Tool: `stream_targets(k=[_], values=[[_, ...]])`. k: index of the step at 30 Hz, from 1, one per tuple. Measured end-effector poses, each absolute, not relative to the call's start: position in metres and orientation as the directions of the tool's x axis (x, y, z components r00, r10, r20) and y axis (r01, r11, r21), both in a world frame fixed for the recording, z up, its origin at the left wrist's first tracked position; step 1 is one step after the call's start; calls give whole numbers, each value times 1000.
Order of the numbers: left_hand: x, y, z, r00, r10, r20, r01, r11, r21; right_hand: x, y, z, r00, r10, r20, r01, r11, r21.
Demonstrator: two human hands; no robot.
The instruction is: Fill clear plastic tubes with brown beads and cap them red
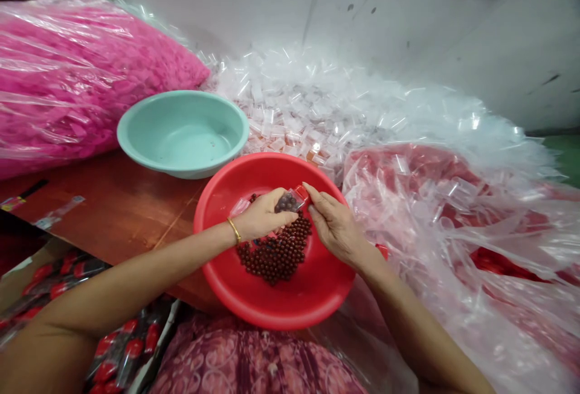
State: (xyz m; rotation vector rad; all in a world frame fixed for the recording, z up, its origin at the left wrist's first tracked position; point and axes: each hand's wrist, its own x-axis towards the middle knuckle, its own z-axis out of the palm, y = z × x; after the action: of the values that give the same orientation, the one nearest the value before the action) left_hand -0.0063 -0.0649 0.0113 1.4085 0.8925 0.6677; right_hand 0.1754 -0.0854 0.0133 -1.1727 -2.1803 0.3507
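Observation:
Over a red basin (290, 316), my left hand (260, 217) is closed around a small clear plastic bottle (286, 202) with dark round balls inside. The bottle lies tilted, its end pointing right. At that end is a red cap (301, 193), pinched between the thumb and fingers of my right hand (334, 223). Whether the cap is fully seated I cannot tell. Below both hands, a heap of loose dark brown balls (274, 261) covers part of the basin's floor. Some clear plastic piece (239, 206) shows behind my left wrist.
A pale turquoise basin (181, 167) stands behind left, beside a clear bag of pink pieces (90, 74). Clear plastic containers (317, 98) are piled along the wall. Plastic bags (430, 249) with red contents lie right. Red-capped filled bottles (131, 352) fill a box at lower left.

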Motion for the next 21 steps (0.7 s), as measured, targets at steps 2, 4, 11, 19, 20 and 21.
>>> stream_targets(k=[2,4,11,19,20,21], values=[[-7,-66,10,500,865,-47,176,-49,983,173,-87,11,-400,791,463,638,603,-480],[-7,-68,10,486,874,-8,231,-120,965,172,-88,11,-422,770,480,613,632,-474],[-7,-72,16,486,874,-10,333,-175,926,174,-95,13,-499,724,476,553,689,-469],[-7,-63,22,536,843,-55,513,-273,814,176,-97,17,-444,777,446,553,629,-546],[-6,-63,22,555,831,-45,489,-282,825,174,-95,19,-359,824,438,542,566,-621],[-4,-65,22,581,813,-35,467,-298,833,170,-92,21,-250,874,417,504,485,-715]])
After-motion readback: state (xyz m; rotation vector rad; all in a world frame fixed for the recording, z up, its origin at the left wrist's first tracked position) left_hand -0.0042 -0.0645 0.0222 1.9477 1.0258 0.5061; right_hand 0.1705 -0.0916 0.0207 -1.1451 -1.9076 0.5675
